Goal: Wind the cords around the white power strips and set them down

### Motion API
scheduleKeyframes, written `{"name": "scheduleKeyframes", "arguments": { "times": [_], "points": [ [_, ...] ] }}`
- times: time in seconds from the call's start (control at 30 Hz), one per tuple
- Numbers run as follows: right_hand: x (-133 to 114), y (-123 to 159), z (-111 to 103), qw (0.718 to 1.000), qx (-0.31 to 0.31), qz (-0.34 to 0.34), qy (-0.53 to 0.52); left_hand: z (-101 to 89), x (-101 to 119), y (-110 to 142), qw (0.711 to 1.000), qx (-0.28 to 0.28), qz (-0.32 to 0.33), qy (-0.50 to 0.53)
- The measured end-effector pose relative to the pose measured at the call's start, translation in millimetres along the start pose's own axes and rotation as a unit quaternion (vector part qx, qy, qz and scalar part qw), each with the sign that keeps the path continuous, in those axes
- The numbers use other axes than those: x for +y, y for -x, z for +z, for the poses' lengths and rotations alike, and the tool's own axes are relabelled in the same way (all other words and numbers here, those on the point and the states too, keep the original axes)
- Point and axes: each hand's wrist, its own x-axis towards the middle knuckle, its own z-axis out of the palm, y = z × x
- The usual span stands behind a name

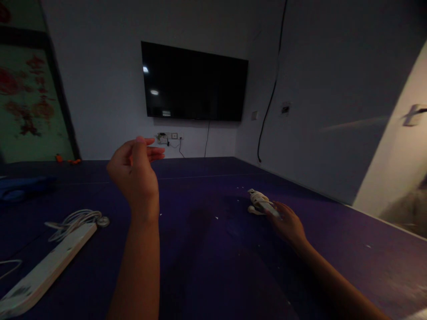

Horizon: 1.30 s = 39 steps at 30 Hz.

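Observation:
On the right, my right hand (289,224) is closed round one end of a white cord-wrapped bar (263,203). Pale cord is wound round its far end, and a rounded cord end lies beside it. The bar is low, at or just above the dark purple surface; its near part is hidden by my fingers. My left hand (136,171) is raised in the air at centre left, fingers loosely bent and apart, with nothing visible in it. Below and left of that hand lies a long white power strip (50,266), its loosely coiled cord (78,220) and plug at the far end.
The dark purple surface (207,262) has small white scraps on it. Blue cloth-like material (25,186) lies at far left, with small orange objects (68,160) behind. A television (196,84) hangs above wall sockets (170,137). A black cable (271,98) hangs down the right wall.

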Motion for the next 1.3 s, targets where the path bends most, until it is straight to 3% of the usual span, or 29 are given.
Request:
{"name": "scheduleKeyframes", "arguments": {
  "times": [0.27,0.43,0.67,0.77,0.97,1.1,1.3],
  "points": [
    [4.8,-2.5,1.7,1.000,-0.019,-0.006,0.001,-0.3,1.4,-0.1,1.000,0.003,0.000,0.008],
    [2.6,-1.7,-0.4,0.997,-0.033,0.049,-0.047,0.1,1.5,1.2,1.000,-0.001,0.001,0.001],
    [3.9,-3.3,-8.5,0.985,0.020,0.125,-0.115,1.1,3.5,2.6,1.000,-0.002,-0.004,-0.008],
    [10.5,-5.6,-7.6,0.972,0.033,0.170,-0.160,1.5,3.9,3.2,1.000,-0.004,-0.010,-0.015],
    [19.6,-7.7,-0.4,0.919,0.069,0.264,-0.284,2.0,2.3,3.3,1.000,-0.012,-0.014,-0.011],
    [20.3,-7.7,2.9,0.914,0.060,0.271,-0.294,2.3,1.0,3.8,1.000,-0.015,-0.013,-0.018],
    [19.5,-5.0,4.9,0.931,-0.016,0.243,-0.271,1.7,1.3,4.6,1.000,-0.015,-0.013,-0.010]
  ]
}}
